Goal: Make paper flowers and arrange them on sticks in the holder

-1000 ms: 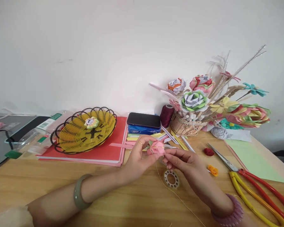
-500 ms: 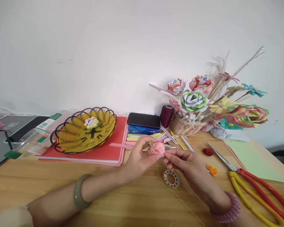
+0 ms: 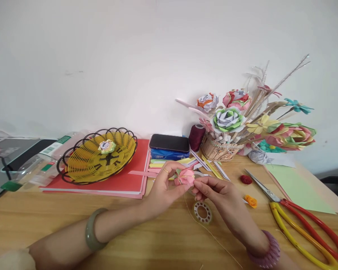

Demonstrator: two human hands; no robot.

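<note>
The pink paper flower [image 3: 186, 176] sits pinched between left hand [image 3: 163, 187] and right hand [image 3: 218, 193].

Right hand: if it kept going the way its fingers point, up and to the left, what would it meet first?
The pink paper flower, already pinched at the right hand's fingers. Just behind it come the left hand's fingers, though depth is unclear.

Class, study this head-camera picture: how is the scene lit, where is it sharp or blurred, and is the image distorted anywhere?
Head view: soft, even light, faint shadows, no harsh glare. The pink paper flower, left hand and right hand are fairly sharp. The bottom-left corner is blurred. Wide-angle distortion bends the table edge, and the scissors look stretched.
</note>
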